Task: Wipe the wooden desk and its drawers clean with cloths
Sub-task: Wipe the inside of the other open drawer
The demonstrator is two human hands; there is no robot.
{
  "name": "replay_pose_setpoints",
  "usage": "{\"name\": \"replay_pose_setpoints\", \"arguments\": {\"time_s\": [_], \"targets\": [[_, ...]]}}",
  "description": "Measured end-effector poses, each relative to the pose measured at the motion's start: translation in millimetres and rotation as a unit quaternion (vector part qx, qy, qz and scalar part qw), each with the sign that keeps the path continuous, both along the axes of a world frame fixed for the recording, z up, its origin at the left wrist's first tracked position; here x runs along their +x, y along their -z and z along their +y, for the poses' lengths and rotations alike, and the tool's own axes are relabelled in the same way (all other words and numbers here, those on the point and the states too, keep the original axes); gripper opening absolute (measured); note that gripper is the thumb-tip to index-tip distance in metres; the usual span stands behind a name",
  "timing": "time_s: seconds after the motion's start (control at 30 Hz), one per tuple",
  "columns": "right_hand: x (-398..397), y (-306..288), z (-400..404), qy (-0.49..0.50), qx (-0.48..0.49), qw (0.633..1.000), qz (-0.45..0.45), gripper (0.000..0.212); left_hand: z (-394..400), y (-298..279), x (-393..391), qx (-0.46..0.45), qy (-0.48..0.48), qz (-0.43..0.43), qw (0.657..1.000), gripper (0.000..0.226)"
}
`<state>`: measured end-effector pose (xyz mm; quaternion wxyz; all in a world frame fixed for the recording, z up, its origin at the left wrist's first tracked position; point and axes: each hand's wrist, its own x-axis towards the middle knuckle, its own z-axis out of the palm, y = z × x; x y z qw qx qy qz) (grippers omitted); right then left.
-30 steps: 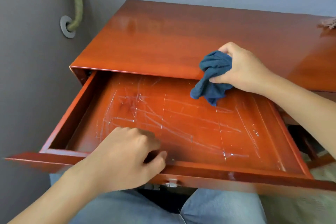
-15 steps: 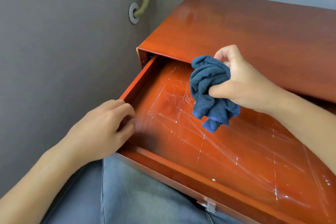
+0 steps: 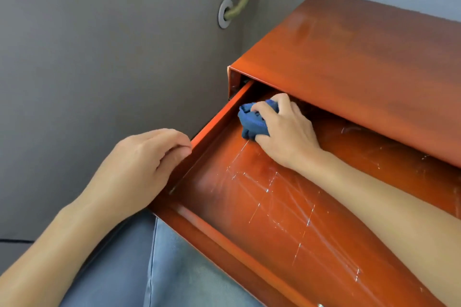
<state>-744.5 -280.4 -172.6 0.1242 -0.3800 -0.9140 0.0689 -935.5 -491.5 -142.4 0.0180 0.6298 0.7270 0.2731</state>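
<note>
I see the desk [image 3: 361, 62] at upper right w/ its drawer [image 3: 249, 207] pulled open. My right hand [image 3: 287, 132], mid-air a sec ago, now presses the bunched blue cloth [image 3: 252, 122] into the drawer's back-left corner, so wiping's underway. Left hand [image 3: 139, 164], loosely curled, empty, rests on the side rail.

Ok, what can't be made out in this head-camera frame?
- Back of the drawer: hidden under the desk top.
- Drawer floor under the blue cloth: covered by it and the right hand.
- Left hand fingertips: curled out of sight at the drawer's side wall.
- Drawer's right end: cut off by the frame edge.
</note>
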Motion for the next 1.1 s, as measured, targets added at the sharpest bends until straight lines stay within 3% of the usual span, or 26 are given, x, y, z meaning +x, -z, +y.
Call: {"name": "replay_pose_setpoints", "arguments": {"time_s": [0.07, 0.17, 0.23, 0.33, 0.4, 0.47, 0.57, 0.67, 0.73, 0.83, 0.9, 0.97, 1.03, 1.1], "targets": [[-16, 11, 2, -0.016, -0.027, 0.997, -0.07, 0.051, -1, 4, -1, 0.022, -0.036, -0.07, 0.997, 0.016], [-28, 14, -11, -0.057, -0.013, 0.997, -0.051, 0.044, 0, 8, 0, 0.035, -0.074, -0.114, 0.99, 0.016], [-31, 14, -41, -0.14, -0.023, 0.99, -0.024, 0.042, 2, 7, 2, 0.007, -0.072, -0.086, 0.994, 0.016], [-31, 16, -94, -0.299, -0.081, 0.951, 0.006, 0.037, 3, 4, 5, -0.039, -0.066, -0.05, 0.996, 0.015], [-26, 18, -96, -0.352, -0.067, 0.934, 0.009, 0.036, 3, 6, 3, -0.062, -0.071, -0.034, 0.995, 0.013], [-16, 19, -67, -0.313, -0.021, 0.949, 0.001, 0.039, 3, 7, 3, -0.062, -0.08, -0.011, 0.995, 0.012], [-8, 24, -4, -0.138, 0.088, 0.986, 0.025, 0.032, 3, 8, 4, -0.051, -0.103, -0.012, 0.993, 0.013], [-19, 27, 16, -0.016, 0.1, 0.995, 0.02, 0.025, 6, 5, 7, -0.038, -0.107, -0.011, 0.993, 0.015], [-32, 30, -9, -0.044, 0.113, 0.992, 0.036, 0.025, 8, 3, 8, -0.041, -0.107, -0.01, 0.993, 0.015], [-27, 30, -60, -0.19, 0.068, 0.979, 0.036, 0.038, 4, 4, 6, -0.062, -0.106, 0.001, 0.992, 0.015], [-8, 22, -72, -0.312, -0.009, 0.95, 0.012, 0.04, -1, 7, 5, -0.073, -0.099, 0.011, 0.992, 0.021], [5, 22, -58, -0.374, -0.003, 0.927, -0.008, 0.036, -4, 8, 5, -0.083, -0.088, 0.027, 0.992, 0.031], [2, 26, -32, -0.291, 0.057, 0.955, 0.007, 0.033, -1, 8, 3, -0.104, -0.063, 0.037, 0.992, 0.04], [-12, 29, -5, -0.112, 0.113, 0.987, 0.035, 0.03, 2, 8, 1, -0.116, -0.044, 0.045, 0.991, 0.044]]}}
